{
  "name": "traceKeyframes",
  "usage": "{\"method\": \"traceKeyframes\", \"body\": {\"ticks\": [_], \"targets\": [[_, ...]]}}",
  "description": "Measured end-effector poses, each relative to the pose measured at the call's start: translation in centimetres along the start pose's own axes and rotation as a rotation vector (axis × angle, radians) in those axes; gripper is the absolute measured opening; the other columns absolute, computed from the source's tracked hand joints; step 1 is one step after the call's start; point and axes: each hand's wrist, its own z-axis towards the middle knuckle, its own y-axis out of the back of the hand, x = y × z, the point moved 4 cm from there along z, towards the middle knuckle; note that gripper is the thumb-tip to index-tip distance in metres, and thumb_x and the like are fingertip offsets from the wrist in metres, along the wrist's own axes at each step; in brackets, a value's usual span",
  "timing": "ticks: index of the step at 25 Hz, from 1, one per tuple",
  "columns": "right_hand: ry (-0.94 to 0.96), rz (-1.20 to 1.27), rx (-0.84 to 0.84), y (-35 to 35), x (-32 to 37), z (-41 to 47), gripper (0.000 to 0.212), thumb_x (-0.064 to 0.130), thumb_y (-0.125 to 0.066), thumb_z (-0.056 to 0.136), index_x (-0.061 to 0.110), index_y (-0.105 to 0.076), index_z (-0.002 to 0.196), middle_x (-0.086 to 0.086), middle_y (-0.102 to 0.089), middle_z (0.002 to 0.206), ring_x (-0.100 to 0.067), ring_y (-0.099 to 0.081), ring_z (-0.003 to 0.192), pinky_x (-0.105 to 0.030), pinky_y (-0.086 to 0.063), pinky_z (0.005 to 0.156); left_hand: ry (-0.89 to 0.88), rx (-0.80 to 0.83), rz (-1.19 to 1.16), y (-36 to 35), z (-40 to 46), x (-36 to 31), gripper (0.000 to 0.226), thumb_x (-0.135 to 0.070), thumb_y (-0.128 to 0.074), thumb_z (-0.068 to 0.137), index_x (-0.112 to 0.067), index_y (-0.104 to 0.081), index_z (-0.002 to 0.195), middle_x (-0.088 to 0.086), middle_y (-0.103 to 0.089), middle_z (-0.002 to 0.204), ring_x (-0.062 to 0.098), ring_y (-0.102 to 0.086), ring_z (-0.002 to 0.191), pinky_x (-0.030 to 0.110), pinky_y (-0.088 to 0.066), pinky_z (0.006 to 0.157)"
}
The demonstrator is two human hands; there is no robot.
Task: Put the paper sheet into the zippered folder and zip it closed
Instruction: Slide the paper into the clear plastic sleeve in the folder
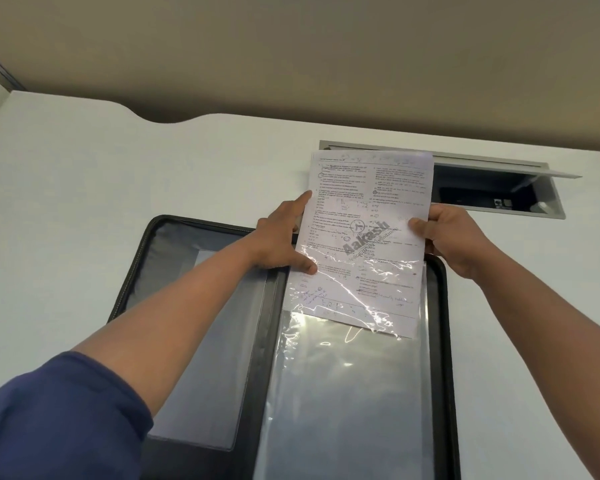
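Observation:
The black zippered folder point(264, 341) lies open flat on the white desk point(84, 188). A printed paper sheet point(368, 202) stands partly inside a clear plastic sleeve point(347, 382) on the folder's right half; its lower part is under the plastic and its upper part sticks out over the desk. My left hand point(279, 237) holds the sheet's left edge, thumb on the plastic and forefinger stretched up along the edge. On the sheet's right edge, my right hand point(454, 237) pinches it with the thumb on top.
An open cable hatch point(499, 188) with a raised lid is set in the desk just behind the sheet. The desk's far edge meets a beige wall point(291, 64). The folder's left half shows a grey inner pocket point(201, 341).

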Motion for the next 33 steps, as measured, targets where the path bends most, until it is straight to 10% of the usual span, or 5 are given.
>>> {"method": "traceKeyframes", "body": {"ticks": [18,33], "targets": [[-0.01,-0.104,-0.022,-0.7,0.3,-2.0,0.013,0.019,-0.063,0.1,0.02,-0.074,0.107,0.008,-0.08,0.101,-0.017,-0.076,0.089,-0.03,-0.055,0.074,-0.008,0.017,0.035,-0.2,0.2,0.3,0.143,-0.043,-0.095,0.061,-0.03,0.007,0.161,-0.008,-0.018,0.164,0.021,-0.032,0.145,0.053,-0.023,0.122],[-0.026,-0.157,0.044,-0.7,-2.2,-4.0,0.017,0.015,-0.064,0.099,0.026,-0.076,0.105,0.013,-0.079,0.104,-0.016,-0.076,0.094,-0.039,-0.06,0.088,0.026,0.024,-0.074,-0.4,0.3,0.7,0.15,-0.036,-0.098,0.057,-0.036,0.012,0.159,-0.007,-0.051,0.145,0.02,-0.053,0.128,0.047,-0.039,0.115]]}}
